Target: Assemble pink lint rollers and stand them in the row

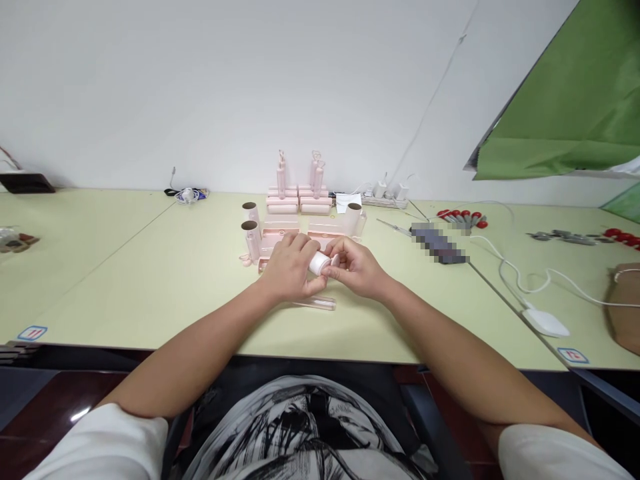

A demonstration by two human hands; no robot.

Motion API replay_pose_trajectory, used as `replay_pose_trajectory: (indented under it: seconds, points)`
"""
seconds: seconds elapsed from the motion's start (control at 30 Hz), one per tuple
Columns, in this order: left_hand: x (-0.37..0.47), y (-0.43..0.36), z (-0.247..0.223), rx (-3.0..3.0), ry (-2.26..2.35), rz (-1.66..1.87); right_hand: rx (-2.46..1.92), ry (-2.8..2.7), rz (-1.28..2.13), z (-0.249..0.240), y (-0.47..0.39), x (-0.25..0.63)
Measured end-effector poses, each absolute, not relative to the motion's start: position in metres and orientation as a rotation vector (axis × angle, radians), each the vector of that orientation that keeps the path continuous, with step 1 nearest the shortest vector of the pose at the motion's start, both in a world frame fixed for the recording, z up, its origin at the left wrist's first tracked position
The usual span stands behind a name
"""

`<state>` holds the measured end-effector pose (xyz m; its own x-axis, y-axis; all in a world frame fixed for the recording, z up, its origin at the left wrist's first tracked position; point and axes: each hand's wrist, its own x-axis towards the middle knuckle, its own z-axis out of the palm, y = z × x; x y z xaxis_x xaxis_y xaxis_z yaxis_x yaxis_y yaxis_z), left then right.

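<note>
My left hand [293, 267] is wrapped round a white roll [319, 264], which looks like a lint roller refill, with one end facing right. Against that end my right hand [356, 268] pinches a small pale pink round cap [335, 260]; whether the cap touches the roll is hard to tell. Just below the hands lies a clear pinkish plastic strip [317, 303]. Open pink cases [280, 235] sit behind my fingers and are partly hidden by them. Brown-cored rolls [251, 240] stand upright to the left, and another upright roll [353, 217] to the right.
Several pink cases [283, 203] are stacked near the wall, with slim pink handles [319, 180] upright on them. To the right are a power strip [383, 200], a blurred dark object [437, 243], red-tipped tools [463, 219] and a white charger [545, 321] with its cable.
</note>
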<state>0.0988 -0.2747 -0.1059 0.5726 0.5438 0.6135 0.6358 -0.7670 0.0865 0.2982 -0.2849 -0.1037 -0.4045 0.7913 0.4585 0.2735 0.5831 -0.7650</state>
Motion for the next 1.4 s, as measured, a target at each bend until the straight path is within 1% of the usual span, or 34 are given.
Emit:
replay_pose_trajectory:
  seconds: [0.33,0.6,1.1,1.4]
  points:
    - [0.0977,-0.2735,-0.1064,-2.625,-1.065,-0.943,-0.775,-1.88,0.826,-0.1055,-0.2858,0.2935]
    - [0.0988,-0.2718,-0.1077,-2.592,-1.114,-1.088,-0.798,-1.82,0.865,-0.1074,-0.2831,0.2962]
    - [0.0977,-0.2721,-0.109,-2.6,-1.205,-1.074,-0.803,-1.812,0.789,-0.1074,-0.2819,0.3001]
    - [0.0993,-0.2721,-0.1092,-2.611,-1.244,-1.088,-0.855,-1.856,0.656,-0.1118,-0.279,0.3013]
